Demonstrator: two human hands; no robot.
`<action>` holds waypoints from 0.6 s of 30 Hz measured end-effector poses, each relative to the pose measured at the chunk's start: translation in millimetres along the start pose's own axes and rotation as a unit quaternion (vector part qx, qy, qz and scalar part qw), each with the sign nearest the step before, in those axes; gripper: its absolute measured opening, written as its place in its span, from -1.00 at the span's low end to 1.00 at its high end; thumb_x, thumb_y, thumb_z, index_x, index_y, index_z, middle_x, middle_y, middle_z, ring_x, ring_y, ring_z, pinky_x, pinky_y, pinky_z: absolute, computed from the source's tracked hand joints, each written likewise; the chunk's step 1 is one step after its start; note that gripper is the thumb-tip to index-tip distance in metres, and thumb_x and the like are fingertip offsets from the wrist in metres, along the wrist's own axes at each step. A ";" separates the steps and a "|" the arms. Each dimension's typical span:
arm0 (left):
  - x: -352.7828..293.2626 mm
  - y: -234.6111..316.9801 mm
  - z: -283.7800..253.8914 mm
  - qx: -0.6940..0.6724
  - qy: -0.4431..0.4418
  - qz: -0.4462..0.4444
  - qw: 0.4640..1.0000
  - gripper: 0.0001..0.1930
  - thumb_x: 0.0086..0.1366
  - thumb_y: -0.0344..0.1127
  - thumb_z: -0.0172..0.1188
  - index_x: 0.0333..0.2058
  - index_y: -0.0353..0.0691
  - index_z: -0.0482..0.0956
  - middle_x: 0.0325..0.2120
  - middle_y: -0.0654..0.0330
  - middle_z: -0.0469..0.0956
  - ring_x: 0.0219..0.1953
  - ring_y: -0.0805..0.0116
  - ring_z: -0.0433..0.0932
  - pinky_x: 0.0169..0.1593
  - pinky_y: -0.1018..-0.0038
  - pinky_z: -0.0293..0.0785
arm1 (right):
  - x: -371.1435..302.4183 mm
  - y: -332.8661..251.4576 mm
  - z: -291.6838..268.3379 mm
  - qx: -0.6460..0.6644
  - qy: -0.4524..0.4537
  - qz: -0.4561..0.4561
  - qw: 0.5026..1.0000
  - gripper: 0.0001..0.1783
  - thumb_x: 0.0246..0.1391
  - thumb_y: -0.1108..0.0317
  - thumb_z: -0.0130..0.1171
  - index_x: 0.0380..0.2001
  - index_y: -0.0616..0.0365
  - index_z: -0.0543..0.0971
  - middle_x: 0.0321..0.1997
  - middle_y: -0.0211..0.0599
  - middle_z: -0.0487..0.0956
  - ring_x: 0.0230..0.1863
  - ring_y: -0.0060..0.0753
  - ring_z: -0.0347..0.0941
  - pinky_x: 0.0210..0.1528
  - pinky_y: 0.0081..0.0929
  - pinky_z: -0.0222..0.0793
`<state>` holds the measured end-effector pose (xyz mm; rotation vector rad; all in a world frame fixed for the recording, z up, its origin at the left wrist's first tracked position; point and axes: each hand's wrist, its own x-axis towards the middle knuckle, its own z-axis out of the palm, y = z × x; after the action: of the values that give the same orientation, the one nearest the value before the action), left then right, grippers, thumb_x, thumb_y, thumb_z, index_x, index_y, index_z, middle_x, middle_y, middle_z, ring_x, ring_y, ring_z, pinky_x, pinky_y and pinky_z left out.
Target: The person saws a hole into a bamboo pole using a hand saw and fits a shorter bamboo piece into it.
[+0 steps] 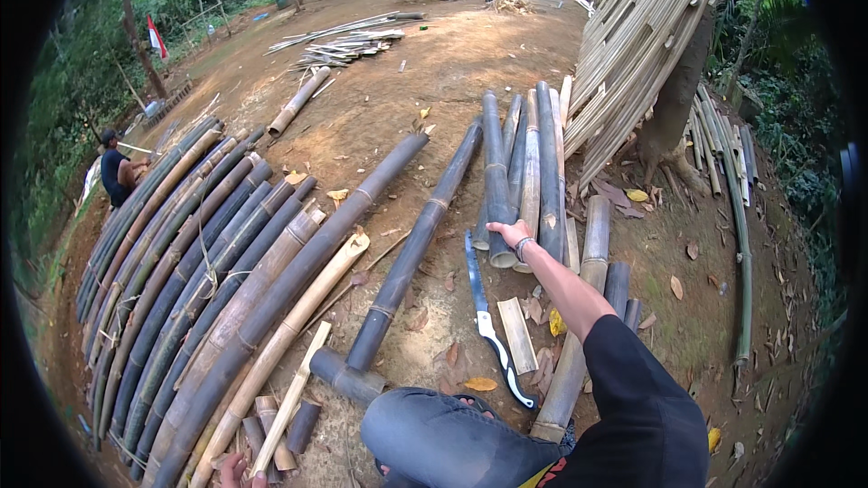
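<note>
My right hand (514, 234), with a bracelet at the wrist, is closed on the near end of a dark bamboo pole (496, 163). Several cut bamboo poles (549, 172) lie in a bundle beside it. At the lower left edge, fingertips of my left hand (237, 470) close on the lower end of a pale split bamboo strip (294, 398); the rest of that hand is cut off. A handsaw (489, 325) with a white and black handle lies on the ground between my knee and the bundle, next to a short split piece (517, 336).
A long row of bamboo poles (199, 262) fills the left, with a person (118, 167) sitting beyond. One dark pole (411, 248) rests on a short crosswise piece (346, 375). A slatted bamboo panel (633, 54) leans on a tree (676, 99). Thin strips (348, 43) lie farther off.
</note>
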<state>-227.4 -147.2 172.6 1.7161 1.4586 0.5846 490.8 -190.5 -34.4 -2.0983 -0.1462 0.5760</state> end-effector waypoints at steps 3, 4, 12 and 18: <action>6.4 -11.0 -1.4 -0.060 0.048 -0.008 0.997 -0.54 0.39 -0.42 0.17 0.21 -0.42 0.36 0.06 -0.04 0.50 0.08 0.20 0.48 0.12 0.31 0.45 | 54.0 25.2 4.0 -0.027 0.050 0.048 0.997 0.02 -0.36 -0.13 0.55 0.05 0.46 0.47 0.08 0.11 0.60 0.08 -0.03 0.57 0.12 -0.25 0.46; 6.0 -11.1 -2.6 -0.082 0.072 0.001 0.994 -0.56 0.39 -0.42 0.18 0.19 -0.43 0.38 0.04 -0.04 0.51 0.06 0.21 0.49 0.11 0.32 0.45 | 60.3 31.3 14.1 -0.043 0.074 0.058 0.995 0.01 -0.37 -0.12 0.55 0.06 0.44 0.48 0.10 0.12 0.58 0.10 -0.01 0.56 0.14 -0.23 0.46; 15.5 6.2 -2.8 -0.020 0.076 -0.051 0.996 -0.56 0.38 -0.42 0.20 0.18 -0.44 0.41 0.10 -0.03 0.50 0.10 0.19 0.48 0.20 0.33 0.37 | 18.7 37.9 94.7 -0.021 0.147 0.079 0.986 0.03 -0.36 -0.13 0.54 0.09 0.36 0.41 0.15 0.20 0.53 0.19 0.14 0.47 0.23 -0.11 0.37; 16.8 22.9 4.5 -0.032 0.071 -0.074 0.994 -0.55 0.37 -0.40 0.20 0.19 -0.45 0.40 0.10 -0.05 0.50 0.12 0.19 0.48 0.22 0.31 0.36 | 59.3 13.8 48.3 -0.096 0.176 0.111 0.974 0.05 -0.32 -0.15 0.54 0.15 0.29 0.36 0.14 0.20 0.54 0.16 0.09 0.51 0.22 -0.12 0.41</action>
<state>-206.5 -132.8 185.9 1.5270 1.6330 0.6782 519.6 -142.7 -88.5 -2.3863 0.2464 0.3192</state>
